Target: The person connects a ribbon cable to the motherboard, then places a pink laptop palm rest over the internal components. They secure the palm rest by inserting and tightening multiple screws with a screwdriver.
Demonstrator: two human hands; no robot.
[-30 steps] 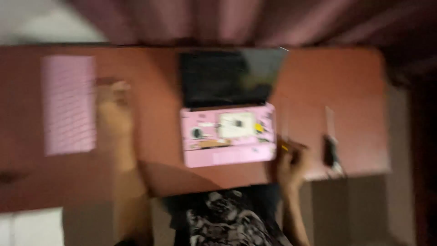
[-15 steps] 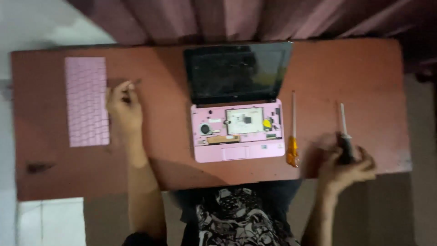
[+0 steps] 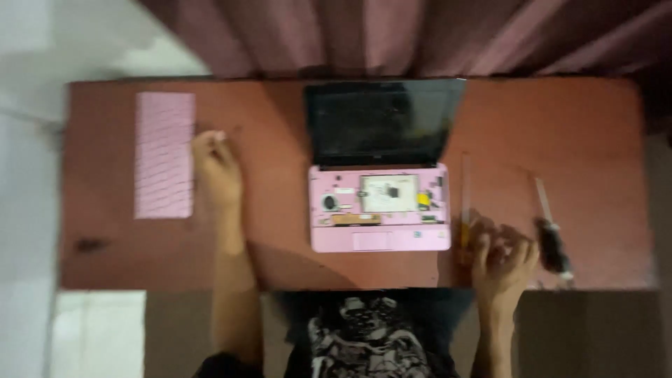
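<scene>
A pink laptop (image 3: 381,238) lies open in the middle of the reddish-brown table (image 3: 280,252), its keyboard removed and its inner parts exposed below the dark screen (image 3: 381,122). The detached pink keyboard (image 3: 164,154) lies at the left. My left hand (image 3: 217,171) rests on the table just right of it, fingers pinched together; whether it holds something small is too blurred to tell. My right hand (image 3: 500,259) is at the table's front edge, fingers curled and apart, beside the handle of a yellow screwdriver (image 3: 464,210). A black-handled screwdriver (image 3: 553,241) lies just to its right.
Dark pink curtains (image 3: 392,35) hang behind the table's far edge. A dark spot (image 3: 89,245) marks the table's front left. Pale floor (image 3: 28,210) shows at the left. My patterned black shirt (image 3: 367,336) is below the front edge.
My right hand has moved left, from the black-handled screwdriver to the yellow one. My left hand has stayed beside the keyboard. The view has shifted.
</scene>
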